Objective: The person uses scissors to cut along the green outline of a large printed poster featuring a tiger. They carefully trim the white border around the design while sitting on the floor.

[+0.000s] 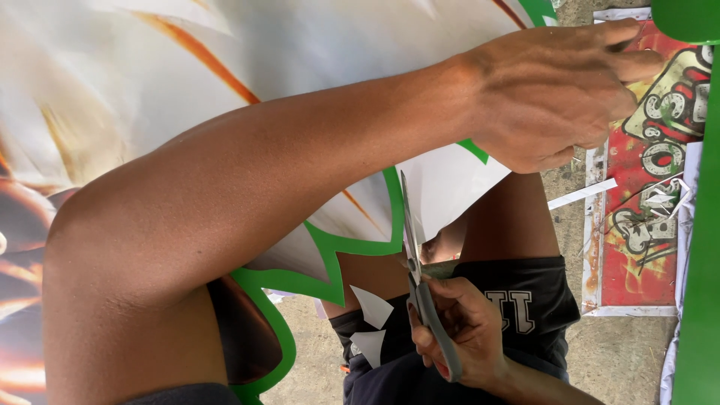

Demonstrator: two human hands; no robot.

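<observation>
My left arm crosses the whole view, and my left hand [555,90] grips the upper edge of a large printed sheet [315,60], white and orange with a jagged green border [330,262]. My right hand [465,337] is closed on the grey handles of a pair of scissors [420,285]. The blades point up into the sheet, along the inner side of the green border. Below the sheet, my legs in black shorts [525,307] show through. Two white cut scraps [373,306] lie on the shorts beside the scissors.
A red sheet with graffiti-style lettering [652,225] lies on the concrete floor [615,352] at the right. A thin white strip [581,195] and small paper trimmings lie near it. A green panel [701,262] runs along the right edge.
</observation>
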